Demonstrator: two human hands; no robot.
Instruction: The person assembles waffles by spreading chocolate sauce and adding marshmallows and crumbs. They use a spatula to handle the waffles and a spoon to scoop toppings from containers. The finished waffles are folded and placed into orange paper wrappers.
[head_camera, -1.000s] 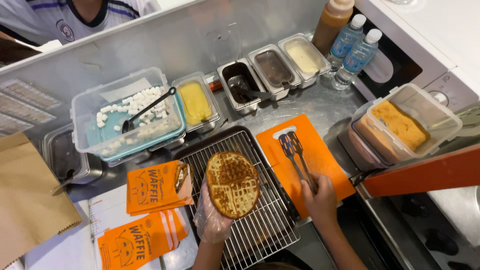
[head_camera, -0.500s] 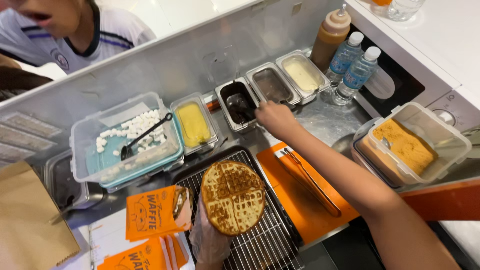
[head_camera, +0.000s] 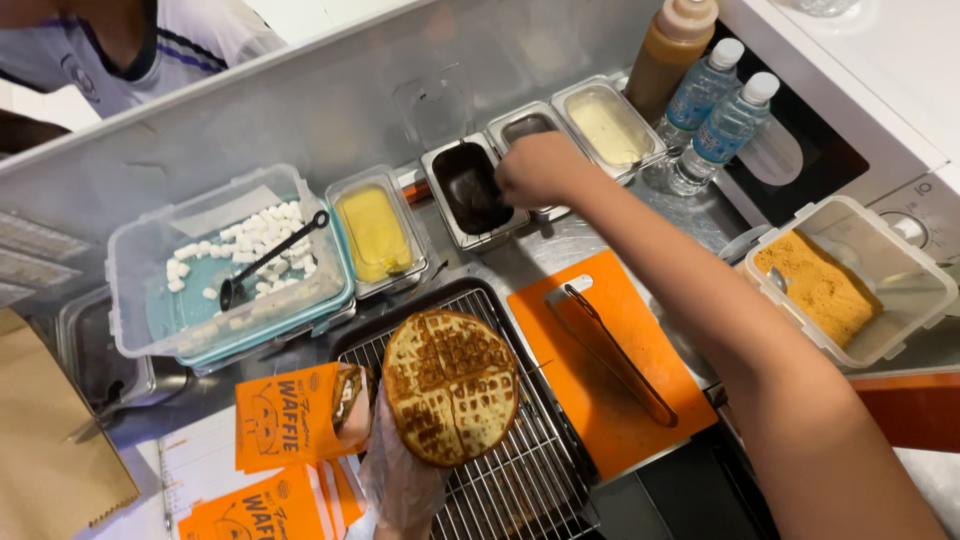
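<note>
The left hand (head_camera: 400, 470), in a clear glove, holds a round brown waffle (head_camera: 451, 385) from below, above the wire rack (head_camera: 520, 480). The waffle looks light, stiff and a bit crumbly, so holding it flat underneath seems best. The right hand (head_camera: 540, 168) reaches into the pan of dark sauce (head_camera: 470, 188), fingers curled closed; I cannot tell what they hold.

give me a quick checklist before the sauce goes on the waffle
1. Waffle held flat in gloved left hand over the rack: ok.
2. Right hand at the dark sauce tub: ok.
3. Spoon gripped in the right hand: cannot tell, hidden.
4. Tongs parked on the orange board, out of the way: ok.
5. Sleeve beside the rack: ok.
</note>
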